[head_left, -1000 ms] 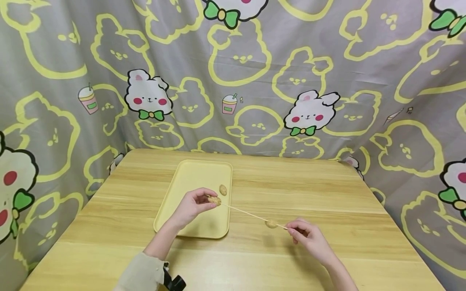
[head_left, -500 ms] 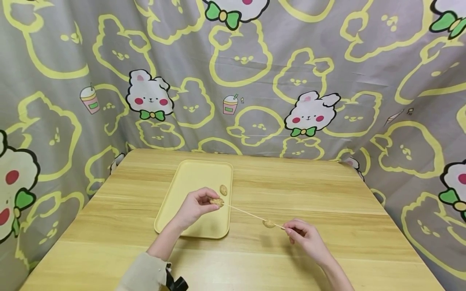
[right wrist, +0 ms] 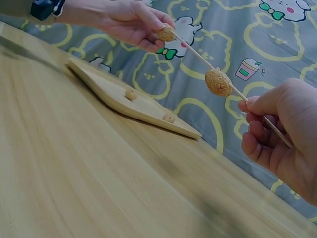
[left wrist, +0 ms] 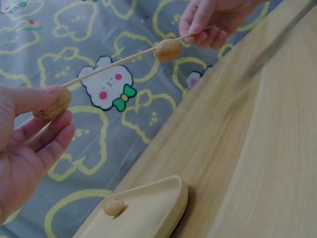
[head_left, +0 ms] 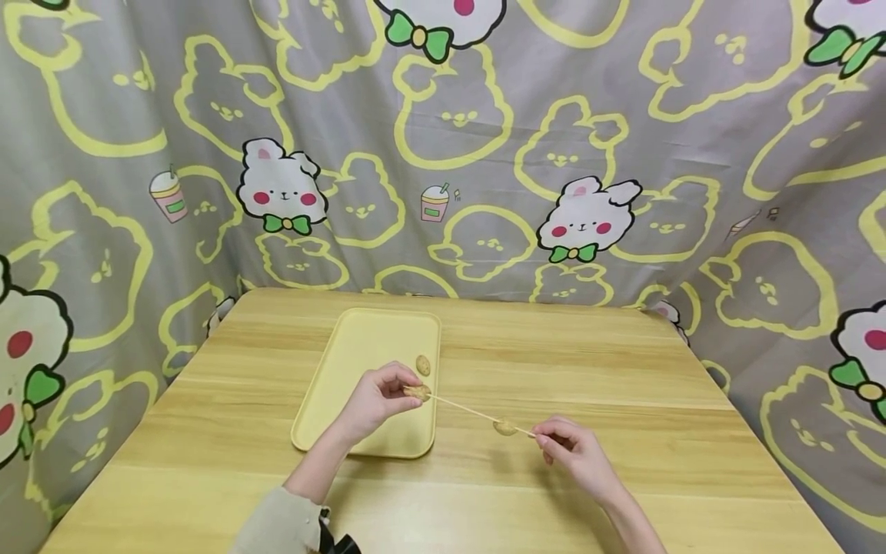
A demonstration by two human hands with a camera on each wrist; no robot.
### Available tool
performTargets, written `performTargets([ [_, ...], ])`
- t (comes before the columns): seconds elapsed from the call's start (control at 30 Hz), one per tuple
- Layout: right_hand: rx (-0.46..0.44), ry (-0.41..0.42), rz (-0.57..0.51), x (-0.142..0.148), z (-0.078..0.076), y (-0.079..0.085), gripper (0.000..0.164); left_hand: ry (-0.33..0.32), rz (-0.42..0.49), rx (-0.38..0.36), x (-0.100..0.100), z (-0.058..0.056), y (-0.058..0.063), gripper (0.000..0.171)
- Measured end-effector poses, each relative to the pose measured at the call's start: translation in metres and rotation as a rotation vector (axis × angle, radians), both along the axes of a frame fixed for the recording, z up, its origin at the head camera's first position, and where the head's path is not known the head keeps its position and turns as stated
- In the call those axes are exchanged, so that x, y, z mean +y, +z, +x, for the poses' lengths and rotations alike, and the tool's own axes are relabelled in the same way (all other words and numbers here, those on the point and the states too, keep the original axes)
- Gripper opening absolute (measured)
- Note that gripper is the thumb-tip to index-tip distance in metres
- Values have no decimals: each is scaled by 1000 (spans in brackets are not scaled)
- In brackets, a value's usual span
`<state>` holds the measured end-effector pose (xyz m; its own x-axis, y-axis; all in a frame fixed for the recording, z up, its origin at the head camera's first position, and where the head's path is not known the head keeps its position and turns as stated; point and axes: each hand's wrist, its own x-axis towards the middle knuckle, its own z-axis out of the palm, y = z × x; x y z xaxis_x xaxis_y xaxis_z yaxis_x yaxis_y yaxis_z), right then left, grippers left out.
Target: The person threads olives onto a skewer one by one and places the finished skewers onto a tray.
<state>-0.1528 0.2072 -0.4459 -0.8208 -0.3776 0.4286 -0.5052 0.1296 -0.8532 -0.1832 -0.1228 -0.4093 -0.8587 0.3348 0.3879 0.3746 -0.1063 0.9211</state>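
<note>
My right hand (head_left: 574,454) pinches a thin wooden skewer (head_left: 462,407) near its right end, above the table. A golden-brown, rough-skinned ball (right wrist: 218,82), like a fried meatball, is threaded on the skewer just ahead of those fingertips. At the skewer's other end, my left hand (head_left: 374,402) grips a second such ball (left wrist: 55,103) between thumb and fingers, over the tray's right side. The skewer's left tip is hidden at that ball. On the yellow tray (head_left: 360,338) lies a ball (head_left: 423,365); the right wrist view shows another tray ball (right wrist: 131,94).
The rectangular tray lies left of centre on the wooden table (head_left: 588,362). Behind and beside the table hangs a grey curtain (head_left: 374,115) with cartoon prints. A black device (head_left: 338,542) is strapped at the left wrist, by the sleeve (head_left: 280,519).
Both hands have come slightly closer together, the left moving right with its ball and the right moving left with the skewer. Less skewer shows between the two balls.
</note>
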Motion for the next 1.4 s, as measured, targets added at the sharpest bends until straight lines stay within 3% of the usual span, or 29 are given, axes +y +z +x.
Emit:
performTargets([
  [0.43, 9, 28, -6, -5, -1, 1, 9, -87, 72, -64, 3, 2, -4, 32],
  [1.03, 24, 11, 11, -13, -1, 4, 9, -76, 84, -28, 12, 4, -11, 27],
  [1.4, 33, 11, 21, -18, -2, 5, 10, -117, 135, 7, 14, 5, -15, 26],
])
